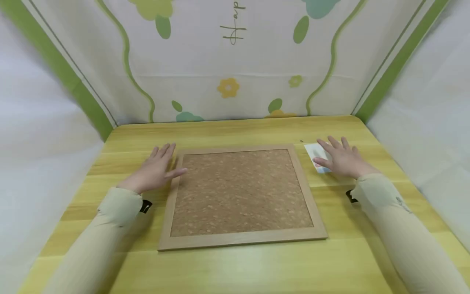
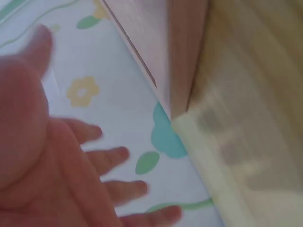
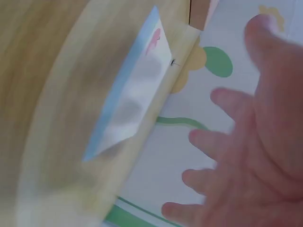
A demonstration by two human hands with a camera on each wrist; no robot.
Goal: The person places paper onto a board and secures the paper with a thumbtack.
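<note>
A cork board (image 1: pixel 242 192) in a pale wooden frame lies flat on the table. My left hand (image 1: pixel 156 169) is spread beside its left edge, the thumb overlapping the frame in the head view. In the left wrist view that hand (image 2: pixel 71 161) has its fingers apart and holds nothing, near the frame's edge (image 2: pixel 182 61). To the right of the board lies a white card (image 1: pixel 313 151) with blue and pink print. Over it my right hand (image 1: pixel 343 159) is spread, hiding part of the card. The right wrist view shows the card (image 3: pixel 135 94) apart from the hand's (image 3: pixel 246 151) loose fingers.
A tiny dark item (image 1: pixel 302 141) lies on the wooden table (image 1: pixel 235 269) behind the card. A white curtain printed with flowers (image 1: pixel 227 57) rises along the table's back edge. White cloth (image 1: pixel 44 114) hangs on the left, and more cloth (image 1: pixel 429 106) on the right.
</note>
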